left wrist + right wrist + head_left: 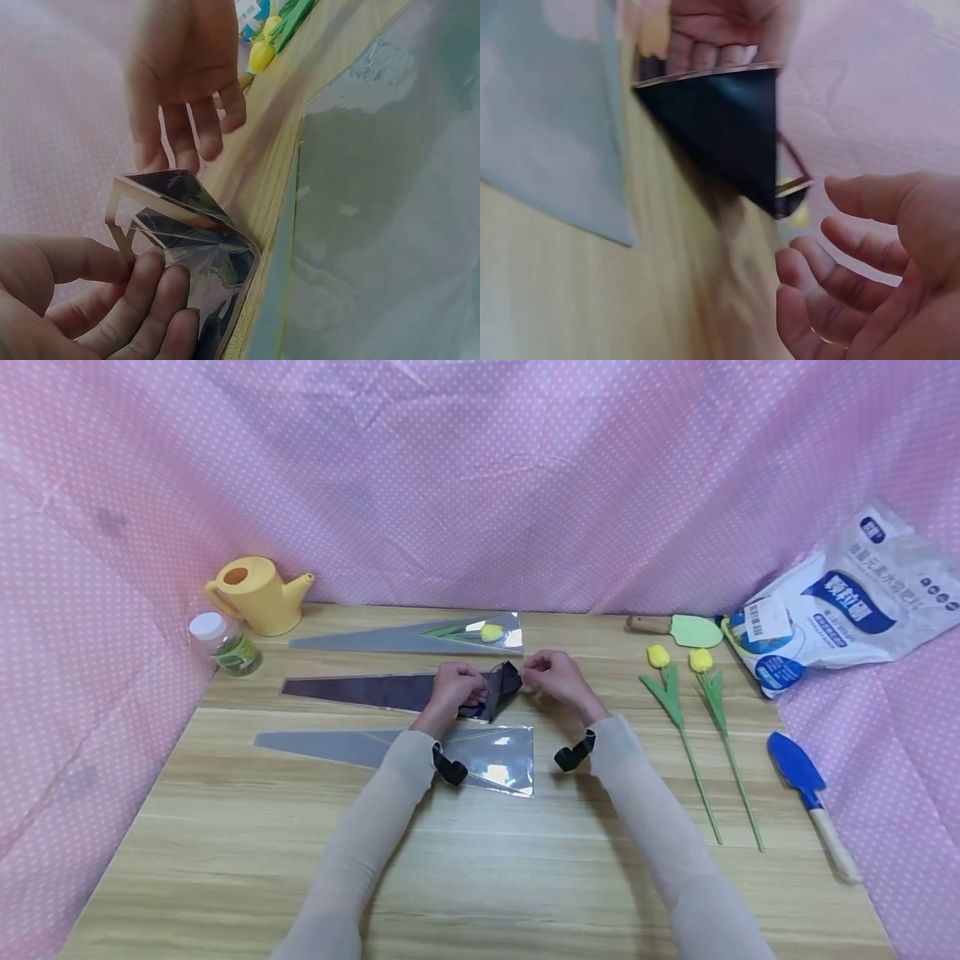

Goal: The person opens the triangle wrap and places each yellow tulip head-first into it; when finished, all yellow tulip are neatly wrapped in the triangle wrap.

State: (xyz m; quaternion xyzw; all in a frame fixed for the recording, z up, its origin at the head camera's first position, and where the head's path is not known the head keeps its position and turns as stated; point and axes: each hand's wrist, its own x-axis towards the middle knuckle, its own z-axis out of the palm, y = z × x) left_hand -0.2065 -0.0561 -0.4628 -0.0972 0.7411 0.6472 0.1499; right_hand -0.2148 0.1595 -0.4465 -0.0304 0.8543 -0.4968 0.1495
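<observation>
A long tapered black flower sleeve [360, 691] lies across the back-middle of the table, its wide mouth raised and spread at the right end. My left hand [460, 685] pinches the mouth's edge between thumb and fingers, as the left wrist view shows close up. In the right wrist view the dark outer face [712, 120] of the sleeve's mouth folds to a corner. Beside that corner my right hand [558, 677] holds nothing, its fingers loosely bent and the thumb apart from them. Two yellow artificial tulips [658, 657] [701, 660] lie to its right.
Behind lies a clear sleeve [352, 641] with a yellow tulip [491, 632] inside; another clear sleeve [495, 756] lies in front, under the left forearm. A yellow watering can [258, 597] and jar [236, 652] stand left. Right are a green spade [693, 630], blue trowel [797, 762] and fertilizer bag [855, 602].
</observation>
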